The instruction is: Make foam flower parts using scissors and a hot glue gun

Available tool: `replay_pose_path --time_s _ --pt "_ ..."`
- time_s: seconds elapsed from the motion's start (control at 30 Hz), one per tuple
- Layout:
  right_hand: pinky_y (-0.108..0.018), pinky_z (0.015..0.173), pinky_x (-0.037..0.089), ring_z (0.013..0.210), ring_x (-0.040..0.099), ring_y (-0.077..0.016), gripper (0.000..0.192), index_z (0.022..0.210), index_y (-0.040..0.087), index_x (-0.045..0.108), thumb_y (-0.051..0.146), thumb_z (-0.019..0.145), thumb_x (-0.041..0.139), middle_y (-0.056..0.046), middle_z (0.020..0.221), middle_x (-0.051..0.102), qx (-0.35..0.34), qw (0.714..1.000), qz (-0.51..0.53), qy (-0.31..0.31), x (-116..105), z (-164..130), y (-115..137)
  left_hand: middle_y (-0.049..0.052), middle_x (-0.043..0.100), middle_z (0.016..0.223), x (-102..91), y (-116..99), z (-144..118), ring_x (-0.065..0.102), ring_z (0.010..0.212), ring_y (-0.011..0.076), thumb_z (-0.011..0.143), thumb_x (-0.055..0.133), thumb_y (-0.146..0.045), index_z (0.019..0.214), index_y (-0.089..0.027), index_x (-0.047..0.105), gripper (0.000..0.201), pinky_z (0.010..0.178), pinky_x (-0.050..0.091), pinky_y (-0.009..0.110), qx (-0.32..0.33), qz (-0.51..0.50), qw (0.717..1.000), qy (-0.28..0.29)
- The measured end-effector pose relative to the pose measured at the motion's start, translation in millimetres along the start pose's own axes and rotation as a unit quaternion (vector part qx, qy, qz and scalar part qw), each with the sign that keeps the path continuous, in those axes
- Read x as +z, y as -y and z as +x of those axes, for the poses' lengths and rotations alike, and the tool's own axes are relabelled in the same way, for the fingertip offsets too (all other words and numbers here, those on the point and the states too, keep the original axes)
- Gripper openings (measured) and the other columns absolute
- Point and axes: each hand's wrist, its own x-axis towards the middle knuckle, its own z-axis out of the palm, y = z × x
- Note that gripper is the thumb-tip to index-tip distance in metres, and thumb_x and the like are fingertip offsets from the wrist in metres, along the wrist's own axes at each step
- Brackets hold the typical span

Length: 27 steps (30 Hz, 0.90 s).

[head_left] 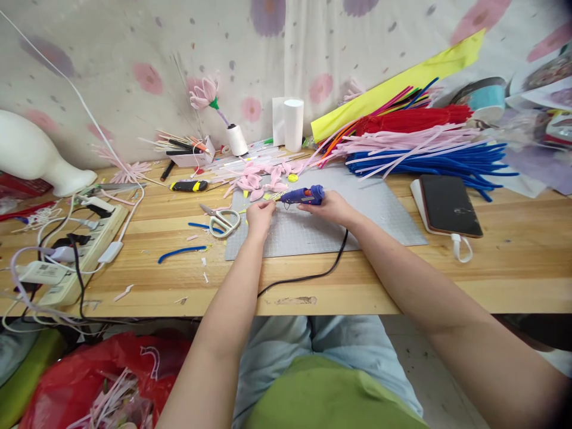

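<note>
A blue hot glue gun is gripped in my right hand, its nozzle pointing left. Its black cord runs down over the table edge. My left hand is closed in a pinch right at the nozzle. Thin yellowish bits show by its fingertips, too small to name. Both hands are above a grey cutting mat. Just behind them lie pink fuzzy petal pieces and a small yellow disc. Scissors with pale handles rest left of my left hand.
Bundles of blue, pink and red pipe cleaners lie at the back right. A phone leans on a white stand. A power strip with tangled cables is at left. A finished pink flower stands in a thread spool.
</note>
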Motion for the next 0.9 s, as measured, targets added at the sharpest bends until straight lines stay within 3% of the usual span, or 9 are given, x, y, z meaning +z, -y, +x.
replay_pose_path --time_s 0.23,0.7,0.9 --pt "-0.028 0.062 0.040 0.065 0.052 -0.0155 0.042 0.085 0.016 0.068 0.054 0.068 0.062 -0.002 0.066 0.060 -0.008 1.000 0.012 -0.015 -0.1 0.5 1.4 0.000 0.062 0.058 -0.1 0.0 0.3 0.060 0.066 0.0144 0.057 0.068 -0.021 0.060 -0.016 0.068 0.006 0.073 0.046 0.028 -0.007 -0.001 1.000 0.001" --pt "-0.027 0.061 0.038 0.064 0.052 -0.0145 0.046 0.091 0.015 0.069 0.054 0.066 0.063 -0.002 0.071 0.063 0.002 1.000 0.005 0.021 -4.5 -1.0 -1.3 0.000 0.060 0.056 0.9 -5.1 -3.8 0.059 0.063 0.0134 0.059 0.068 -0.021 0.059 -0.015 0.067 0.006 0.072 0.046 0.029 -0.017 -0.015 1.000 -0.008" --pt "-0.028 0.060 0.038 0.063 0.052 -0.0156 0.040 0.082 0.016 0.068 0.053 0.067 0.063 -0.002 0.066 0.061 0.008 1.000 -0.004 0.004 -4.5 -0.5 2.4 0.000 0.062 0.058 0.2 -1.3 -1.6 0.059 0.064 0.0136 0.059 0.067 -0.021 0.058 -0.015 0.067 0.006 0.073 0.046 0.029 0.000 0.009 1.000 0.003"
